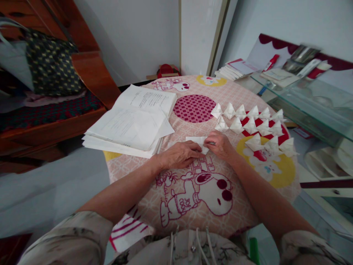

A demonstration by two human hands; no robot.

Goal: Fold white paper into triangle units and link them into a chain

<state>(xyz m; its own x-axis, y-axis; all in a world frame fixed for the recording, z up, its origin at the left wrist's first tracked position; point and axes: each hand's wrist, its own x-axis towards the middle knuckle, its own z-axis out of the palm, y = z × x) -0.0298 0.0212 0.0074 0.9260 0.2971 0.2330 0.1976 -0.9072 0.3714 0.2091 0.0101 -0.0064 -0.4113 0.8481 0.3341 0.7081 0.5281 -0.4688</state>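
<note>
In the head view, I have a small white sheet of paper (pixel 194 139) on the patterned tablecloth (pixel 147 204), in front of me, just above the printed cartoon dog. My right hand (pixel 221 145) pinches its right side between thumb and fingers. My left hand (pixel 180 154) lies over its lower left part, fingers close together; whether they grip it or only press, I cannot tell. The stack of printed pages (pixel 124 125) lies to my left. To my right, folded paper pieces (pixel 250 126) stand in three rows, near a glass shelf (pixel 311 99).
</note>
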